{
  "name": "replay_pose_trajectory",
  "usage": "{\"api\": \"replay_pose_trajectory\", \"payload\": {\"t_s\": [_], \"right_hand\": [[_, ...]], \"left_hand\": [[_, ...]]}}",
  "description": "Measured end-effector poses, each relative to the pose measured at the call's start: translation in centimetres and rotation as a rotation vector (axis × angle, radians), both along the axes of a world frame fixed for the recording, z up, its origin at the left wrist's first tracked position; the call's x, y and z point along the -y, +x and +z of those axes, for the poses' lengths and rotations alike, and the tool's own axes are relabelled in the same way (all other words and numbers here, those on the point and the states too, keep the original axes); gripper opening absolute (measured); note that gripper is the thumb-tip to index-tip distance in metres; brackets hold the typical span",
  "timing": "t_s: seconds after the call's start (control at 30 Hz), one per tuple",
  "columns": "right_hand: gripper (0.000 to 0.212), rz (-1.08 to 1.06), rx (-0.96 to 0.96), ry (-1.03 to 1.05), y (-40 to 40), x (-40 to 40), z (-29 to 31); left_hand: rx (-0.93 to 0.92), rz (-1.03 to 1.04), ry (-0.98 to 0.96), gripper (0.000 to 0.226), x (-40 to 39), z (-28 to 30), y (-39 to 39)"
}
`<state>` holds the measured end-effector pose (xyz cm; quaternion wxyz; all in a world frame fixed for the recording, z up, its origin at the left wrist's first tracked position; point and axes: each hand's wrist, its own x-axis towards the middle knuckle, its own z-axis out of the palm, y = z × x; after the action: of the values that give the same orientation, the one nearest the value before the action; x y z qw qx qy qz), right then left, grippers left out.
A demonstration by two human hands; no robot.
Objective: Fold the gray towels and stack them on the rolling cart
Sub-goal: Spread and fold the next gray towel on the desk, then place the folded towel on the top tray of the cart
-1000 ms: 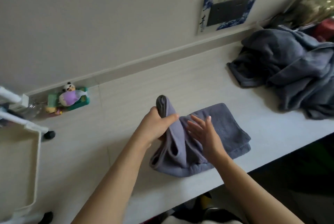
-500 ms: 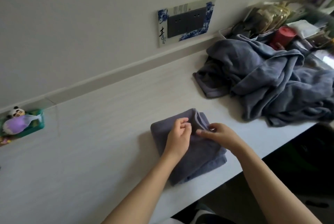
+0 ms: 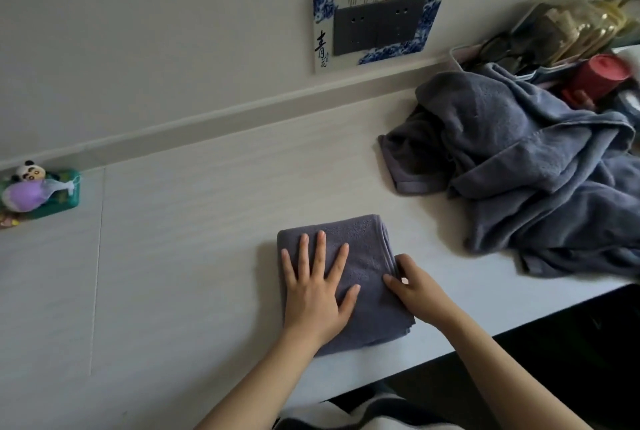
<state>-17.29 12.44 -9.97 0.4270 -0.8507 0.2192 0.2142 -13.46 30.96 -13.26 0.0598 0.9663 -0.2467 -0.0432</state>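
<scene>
Worktop (image 3: pixel 194 221): pale, against the wall.
Towel pile (image 3: pixel 526 166): unfolded gray, heaped at right.
Folded towel (image 3: pixel 367 256): flat near the front edge.
Left hand (image 3: pixel 317 294): fingers spread, pressing flat on it.
Right hand (image 3: pixel 414 287): fingers curled round its right edge.

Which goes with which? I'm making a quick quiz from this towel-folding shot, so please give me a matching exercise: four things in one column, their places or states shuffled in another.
Things:
1. folded towel
2. left hand
3. towel pile
4. red cup

Places or states:
A. crumpled, unfolded, at the right
B. flat with fingers spread, pressing down
C. behind the heap, near the wall
D. neat rectangle near the counter's front edge

Pairs: 1-D, 2-B, 3-A, 4-C
</scene>
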Motion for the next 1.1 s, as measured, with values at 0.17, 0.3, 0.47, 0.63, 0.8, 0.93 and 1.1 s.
{"api": "replay_pose_trajectory", "payload": {"t_s": [0.17,0.3,0.47,0.63,0.8,0.93,1.1], "right_hand": [[0.063,0.147,0.351,-0.517,-0.3,-2.8,-0.3],[0.053,0.215,0.324,-0.558,0.2,-4.3,-2.1],[0.057,0.188,0.322,-0.509,-0.6,-4.3,-4.5],[0.065,0.075,0.413,-0.360,-0.5,-4.1,-4.6],[0.080,-0.267,0.214,-0.143,0.1,-3.8,-3.0],[0.057,-0.314,0.014,0.119,2.1,-5.2,-1.6],[0.049,-0.191,-0.117,0.486,5.1,-9.8,1.1]], "left_hand": [[-0.001,-0.013,0.035,0.065,0.3,-0.5,0.1],[0.001,-0.070,-0.083,0.054,-1.4,-0.6,1.0],[-0.012,-0.019,-0.102,0.058,-2.2,-1.2,0.8],[-0.007,-0.024,-0.185,0.060,-2.5,-1.2,1.1],[-0.478,0.769,-0.729,0.085,-4.0,2.5,1.1],[-0.956,0.969,-1.074,0.066,-7.1,3.5,2.1],[-1.075,1.016,-1.353,0.034,-13.0,6.6,1.9]]}}
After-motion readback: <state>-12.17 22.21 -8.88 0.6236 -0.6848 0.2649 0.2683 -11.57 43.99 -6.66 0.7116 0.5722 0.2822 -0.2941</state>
